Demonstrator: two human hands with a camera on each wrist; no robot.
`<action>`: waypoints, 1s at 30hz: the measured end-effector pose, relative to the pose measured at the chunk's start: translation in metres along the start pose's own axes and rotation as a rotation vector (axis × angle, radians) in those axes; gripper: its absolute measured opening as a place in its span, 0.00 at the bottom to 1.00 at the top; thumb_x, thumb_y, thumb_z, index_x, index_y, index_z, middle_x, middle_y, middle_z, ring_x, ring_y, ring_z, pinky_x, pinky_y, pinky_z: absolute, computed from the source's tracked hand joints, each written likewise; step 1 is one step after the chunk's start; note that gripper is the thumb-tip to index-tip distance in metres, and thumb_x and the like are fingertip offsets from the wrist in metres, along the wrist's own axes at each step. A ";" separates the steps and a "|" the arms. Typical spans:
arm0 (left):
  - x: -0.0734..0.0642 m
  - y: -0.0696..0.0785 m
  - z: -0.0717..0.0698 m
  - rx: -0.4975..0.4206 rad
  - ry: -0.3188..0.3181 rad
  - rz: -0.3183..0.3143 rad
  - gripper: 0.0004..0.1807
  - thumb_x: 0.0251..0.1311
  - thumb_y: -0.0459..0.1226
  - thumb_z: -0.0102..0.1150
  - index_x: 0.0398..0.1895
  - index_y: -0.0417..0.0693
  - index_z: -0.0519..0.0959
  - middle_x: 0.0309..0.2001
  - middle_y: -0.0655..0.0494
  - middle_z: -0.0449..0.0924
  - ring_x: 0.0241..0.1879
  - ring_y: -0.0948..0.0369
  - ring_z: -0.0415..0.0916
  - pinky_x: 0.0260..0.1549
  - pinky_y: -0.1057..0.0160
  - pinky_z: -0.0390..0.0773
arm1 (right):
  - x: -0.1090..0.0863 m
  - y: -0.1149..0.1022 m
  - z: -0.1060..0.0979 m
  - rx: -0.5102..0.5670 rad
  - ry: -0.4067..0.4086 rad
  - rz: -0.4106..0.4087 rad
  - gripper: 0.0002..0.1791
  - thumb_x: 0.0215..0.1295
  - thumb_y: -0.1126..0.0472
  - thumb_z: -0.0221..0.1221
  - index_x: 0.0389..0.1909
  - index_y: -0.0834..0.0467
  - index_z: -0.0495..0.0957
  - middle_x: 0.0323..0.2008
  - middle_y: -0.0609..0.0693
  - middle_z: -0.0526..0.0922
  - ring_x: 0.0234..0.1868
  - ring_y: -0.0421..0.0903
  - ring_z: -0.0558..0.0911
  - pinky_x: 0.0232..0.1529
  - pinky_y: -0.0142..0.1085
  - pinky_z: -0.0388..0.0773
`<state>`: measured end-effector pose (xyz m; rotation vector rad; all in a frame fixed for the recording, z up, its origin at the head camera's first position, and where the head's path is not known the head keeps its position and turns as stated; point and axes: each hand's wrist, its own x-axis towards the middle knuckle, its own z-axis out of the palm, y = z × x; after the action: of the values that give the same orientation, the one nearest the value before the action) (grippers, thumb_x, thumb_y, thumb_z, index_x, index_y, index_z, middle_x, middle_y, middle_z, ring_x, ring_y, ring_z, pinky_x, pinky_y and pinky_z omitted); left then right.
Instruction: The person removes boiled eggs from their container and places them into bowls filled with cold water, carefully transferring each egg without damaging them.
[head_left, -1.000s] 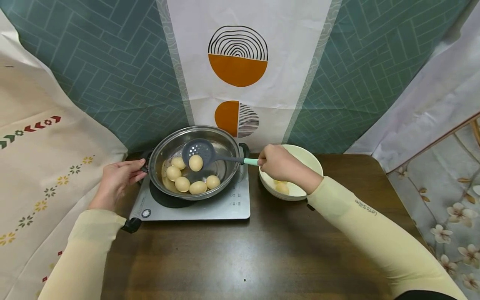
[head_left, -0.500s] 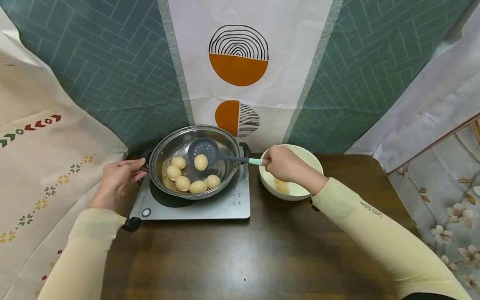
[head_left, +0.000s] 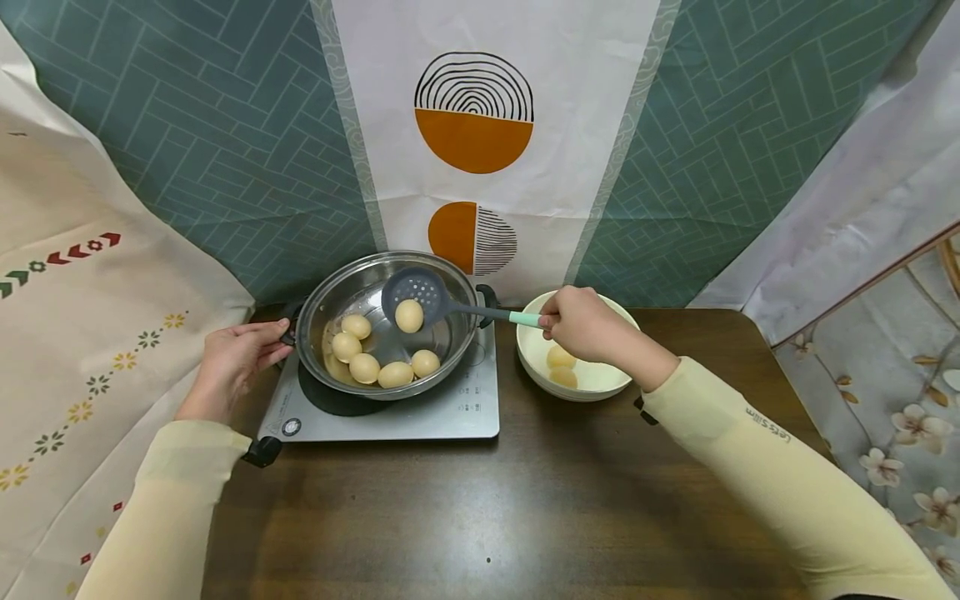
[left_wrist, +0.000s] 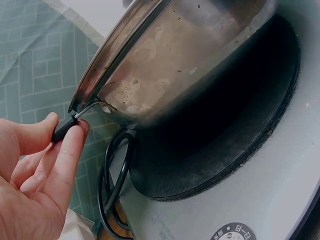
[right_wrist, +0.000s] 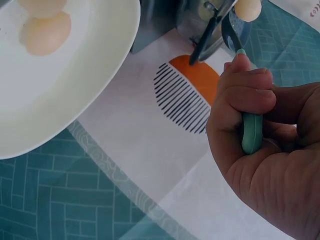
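Observation:
In the head view, my right hand (head_left: 588,327) grips the mint-green handle of a grey slotted skimmer (head_left: 415,287). One egg (head_left: 408,316) rides in its bowl, over the right half of a steel pan (head_left: 390,259). Several more pale brown eggs (head_left: 364,368) lie along the pan's front and left side in shallow liquid. With thumb and fingers my left hand (head_left: 236,362) pinches the pan's black side handle (left_wrist: 64,129). To the right stands a cream bowl (head_left: 531,367) with two eggs (head_left: 562,367) showing in it, partly beneath my right forearm.
The pan is on a silver induction cooker (head_left: 420,425) with a black round plate. A black cable (left_wrist: 107,185) loops beside the cooker in the left wrist view. Behind the brown wooden table (head_left: 450,517) hangs patterned cloth (head_left: 502,208).
My right hand has drawn the skimmer, with its egg, to the right across the pan toward the bowl. The left hand stays on the pan handle.

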<state>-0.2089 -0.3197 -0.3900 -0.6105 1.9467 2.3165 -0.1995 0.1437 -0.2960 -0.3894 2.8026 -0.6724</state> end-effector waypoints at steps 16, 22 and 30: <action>0.001 0.000 0.001 -0.004 0.002 0.000 0.02 0.50 0.35 0.69 0.28 0.48 0.86 0.26 0.59 0.85 0.24 0.63 0.83 0.30 0.67 0.86 | -0.023 0.026 -0.029 0.059 -0.007 0.030 0.11 0.70 0.60 0.51 0.39 0.60 0.81 0.31 0.49 0.83 0.29 0.44 0.74 0.25 0.29 0.70; 0.002 -0.001 0.001 0.008 0.010 -0.003 0.02 0.50 0.36 0.69 0.28 0.50 0.86 0.26 0.60 0.84 0.24 0.64 0.83 0.32 0.67 0.86 | -0.036 0.041 -0.041 0.087 -0.022 0.072 0.12 0.70 0.60 0.49 0.43 0.61 0.79 0.34 0.51 0.83 0.29 0.44 0.75 0.22 0.29 0.69; 0.001 -0.001 0.002 0.022 0.012 0.009 0.03 0.50 0.36 0.69 0.29 0.49 0.86 0.26 0.60 0.84 0.24 0.64 0.83 0.31 0.67 0.86 | -0.054 0.066 -0.053 0.058 0.019 0.072 0.13 0.69 0.60 0.50 0.42 0.61 0.80 0.32 0.50 0.84 0.22 0.43 0.68 0.19 0.29 0.65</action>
<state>-0.2097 -0.3173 -0.3908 -0.6165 1.9806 2.2987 -0.1769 0.2389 -0.2723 -0.2717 2.7928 -0.7425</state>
